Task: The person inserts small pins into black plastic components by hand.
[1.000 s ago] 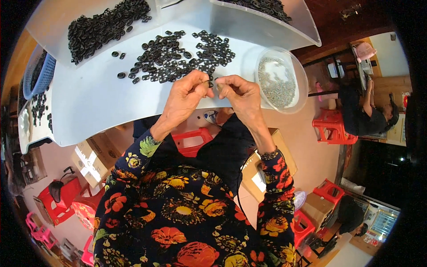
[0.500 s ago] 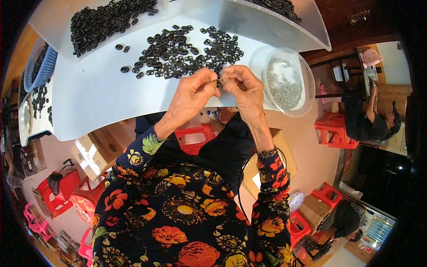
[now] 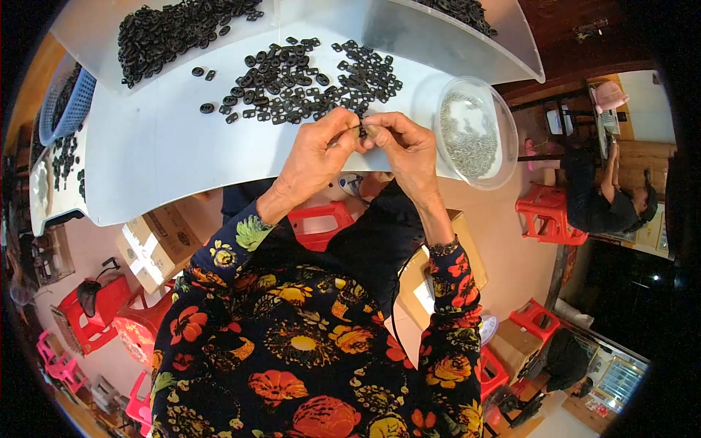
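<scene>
Close together over the front part of the white table (image 3: 168,153), my left hand (image 3: 321,150) and my right hand (image 3: 406,150) pinch a small black plastic piece (image 3: 362,131) between thumbs and forefingers. My fingertips cover most of it. Just beyond my hands lies a loose spread of oval black pieces (image 3: 281,80) and smaller two-holed black pieces (image 3: 369,73). To the right of my right hand sits a round clear tub (image 3: 504,146) with many small silvery metal pins or screws (image 3: 471,150) in it.
At the back stand a clear bin heaped with black pieces (image 3: 171,36) and a second translucent bin (image 3: 453,47). A blue basket (image 3: 68,109) is at the left edge. Cardboard boxes (image 3: 157,244) and red stools (image 3: 551,212) stand around; two other people are at the right.
My hands have drawn slightly closer together, and my right fingers have shifted on the small black piece. The table and its contents look unchanged apart from a slight shift of view.
</scene>
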Demonstrator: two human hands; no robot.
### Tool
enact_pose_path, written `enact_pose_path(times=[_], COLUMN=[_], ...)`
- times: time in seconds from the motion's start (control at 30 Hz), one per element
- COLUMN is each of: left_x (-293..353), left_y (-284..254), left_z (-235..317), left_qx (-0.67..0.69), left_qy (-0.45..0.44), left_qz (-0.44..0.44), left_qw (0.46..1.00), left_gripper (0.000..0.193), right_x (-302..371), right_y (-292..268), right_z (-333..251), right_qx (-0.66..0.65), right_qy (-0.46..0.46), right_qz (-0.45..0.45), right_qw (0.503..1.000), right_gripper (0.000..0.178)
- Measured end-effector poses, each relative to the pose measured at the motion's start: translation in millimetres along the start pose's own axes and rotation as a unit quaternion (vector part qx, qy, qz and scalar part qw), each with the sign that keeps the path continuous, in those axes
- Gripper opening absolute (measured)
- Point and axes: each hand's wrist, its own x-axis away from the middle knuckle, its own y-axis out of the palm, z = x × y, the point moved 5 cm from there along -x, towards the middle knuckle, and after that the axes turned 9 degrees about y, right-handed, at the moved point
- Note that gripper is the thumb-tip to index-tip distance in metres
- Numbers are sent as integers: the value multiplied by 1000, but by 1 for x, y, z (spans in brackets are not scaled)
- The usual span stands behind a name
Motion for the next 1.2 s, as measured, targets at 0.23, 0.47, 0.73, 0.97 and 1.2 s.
enact_pose_path(times=[0.23,0.47,0.73,0.97,1.2], left_x=[2,0,2,2,2], left_y=[-2,-2,-2,-4,-15], left_z=[0,8,1,1,6], left_qx=[0,-39,68,14,20], left_qy=[-37,-21,-42,-39,-21], left_qz=[-28,-22,0,3,-7], left_qw=[999,999,997,999,1000], left_gripper=[7,8,7,4,7], right_x=[1,6,2,7,2], right_y=[2,8,7,11,20], right_z=[-1,-3,0,2,7], right_qx=[84,79,31,50,-14], right_qy=[49,-24,20,-13,-49], right_qz=[19,55,33,85,30], right_qw=[995,995,999,995,998], right_gripper=[11,11,8,11,12])
